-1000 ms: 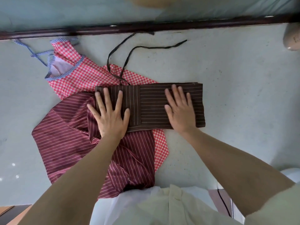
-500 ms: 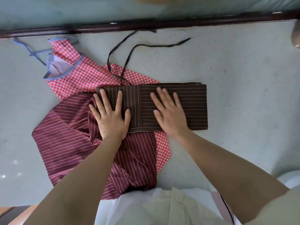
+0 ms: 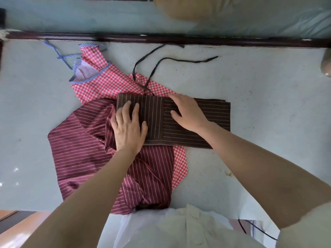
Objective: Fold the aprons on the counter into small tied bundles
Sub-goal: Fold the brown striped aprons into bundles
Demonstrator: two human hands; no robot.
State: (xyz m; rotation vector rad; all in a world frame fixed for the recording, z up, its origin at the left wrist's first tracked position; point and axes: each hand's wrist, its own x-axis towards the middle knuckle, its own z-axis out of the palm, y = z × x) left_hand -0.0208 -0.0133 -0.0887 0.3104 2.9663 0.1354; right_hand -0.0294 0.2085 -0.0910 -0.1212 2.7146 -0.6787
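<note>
A brown striped apron (image 3: 216, 122), folded into a flat rectangle, lies on the pale counter (image 3: 259, 90). Its dark ties (image 3: 157, 65) trail toward the back rail. My left hand (image 3: 129, 127) rests flat on the apron's left end, fingers spread. My right hand (image 3: 188, 111) lies on the middle of the fold with fingers bent down against the cloth. Under the brown apron lie a maroon striped apron (image 3: 86, 144) and a red checked apron (image 3: 107, 83) with blue striped trim.
A dark wooden rail (image 3: 179, 39) runs along the counter's far edge. A tan rounded object (image 3: 179, 8) sits beyond it, and another pale object (image 3: 326, 65) at the right edge. My white shirt (image 3: 179, 230) fills the bottom.
My right hand has slid left across the brown apron, from its right part to its middle. The left hand stays pressed on the left end.
</note>
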